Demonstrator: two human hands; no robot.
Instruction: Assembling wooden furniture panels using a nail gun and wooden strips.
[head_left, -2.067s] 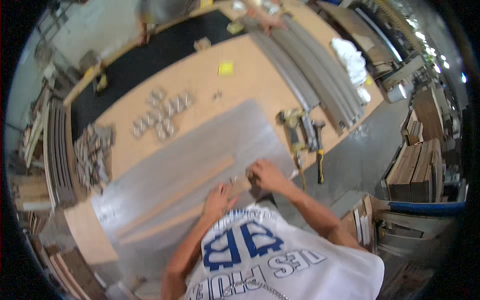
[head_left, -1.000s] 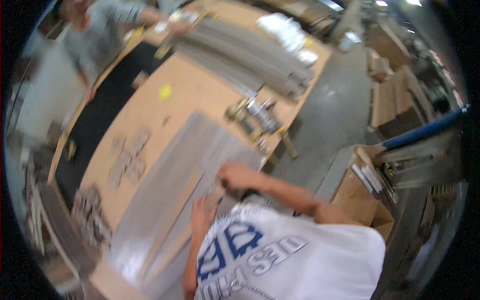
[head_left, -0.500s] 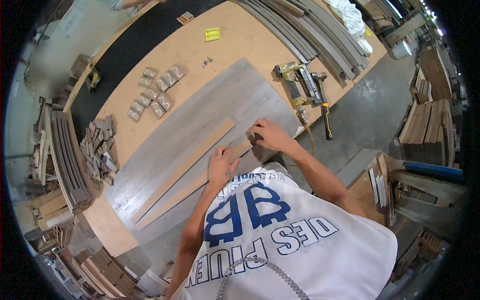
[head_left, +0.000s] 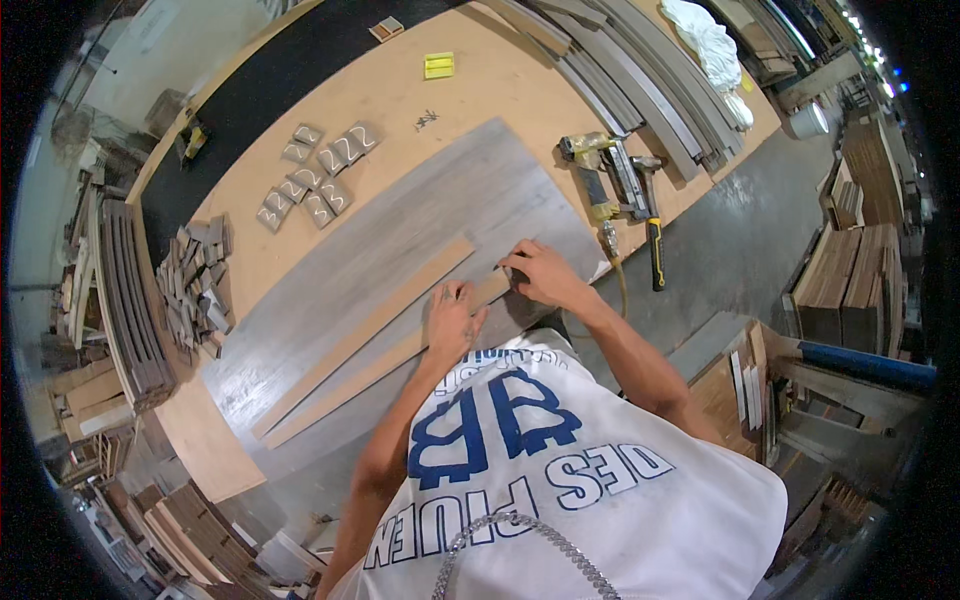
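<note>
Two long, narrow tan wooden strips lie on a wide grey wood-grain panel (head_left: 420, 215). The far strip (head_left: 370, 330) touches neither hand. My left hand (head_left: 455, 318) rests over the near strip (head_left: 385, 368), its fingers curled around it and the thumb apart. At that strip's right end is my right hand (head_left: 545, 275), thumb and fingertips pinched together just above it. Whatever sits between those fingertips is too small to make out. A nail gun (head_left: 605, 180) with a hose and a hammer (head_left: 655, 240) with a black-and-yellow handle lie right of the panel.
Several small grey blocks with chalk marks (head_left: 330, 170) sit beyond the panel, near a yellow case (head_left: 438, 66) and small dark hardware pieces (head_left: 427, 120). Scrap wood (head_left: 195, 280) is piled at left. Long grey mouldings (head_left: 640, 85) and white cloth (head_left: 705, 45) lie at back right.
The view has shifted slightly. My left hand has slid a little rightward over the near strip; my right hand stays at its end. A person's arm at the top left is gone from view.
</note>
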